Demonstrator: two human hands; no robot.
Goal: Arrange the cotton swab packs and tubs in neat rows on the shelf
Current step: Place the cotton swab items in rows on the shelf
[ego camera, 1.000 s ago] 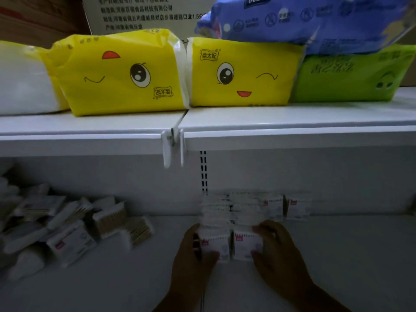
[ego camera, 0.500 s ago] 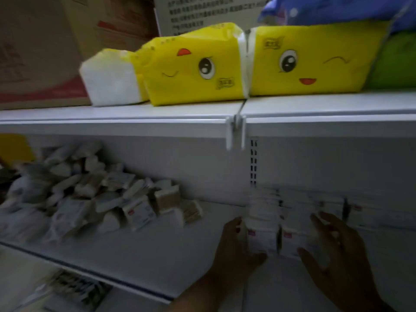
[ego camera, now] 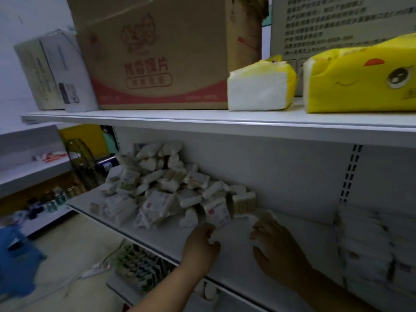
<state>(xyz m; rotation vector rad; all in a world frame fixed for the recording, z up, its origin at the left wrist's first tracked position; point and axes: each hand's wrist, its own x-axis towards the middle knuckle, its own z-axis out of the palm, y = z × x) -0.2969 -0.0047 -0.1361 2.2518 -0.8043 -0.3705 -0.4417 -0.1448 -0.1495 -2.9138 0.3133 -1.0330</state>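
Observation:
A loose heap of white cotton swab packs (ego camera: 162, 190) lies on the white shelf (ego camera: 236, 251) at its left, with a clear tub of swabs (ego camera: 244, 202) at the heap's right end. Neat stacked rows of packs (ego camera: 371, 248) stand at the far right. My left hand (ego camera: 200, 246) is at the heap's near edge and pinches a small white pack (ego camera: 213, 235) just below a red-labelled pack (ego camera: 217, 211). My right hand (ego camera: 274, 246) hovers over the bare shelf with fingers loosely curled toward a pack (ego camera: 265, 216) beside the tub; whether they touch is unclear.
The upper shelf (ego camera: 202, 119) overhangs closely, carrying a cardboard box (ego camera: 162, 52), white boxes (ego camera: 54, 70) and yellow tissue packs (ego camera: 360, 79). A rack of small goods (ego camera: 139, 266) hangs below the shelf edge. A glass jar (ego camera: 82, 163) stands left of the heap.
The view swung left from the stacked rows to the heap. Both hands left the two front packs of the rows and moved left to the heap's edge; the left hand now pinches a pack.

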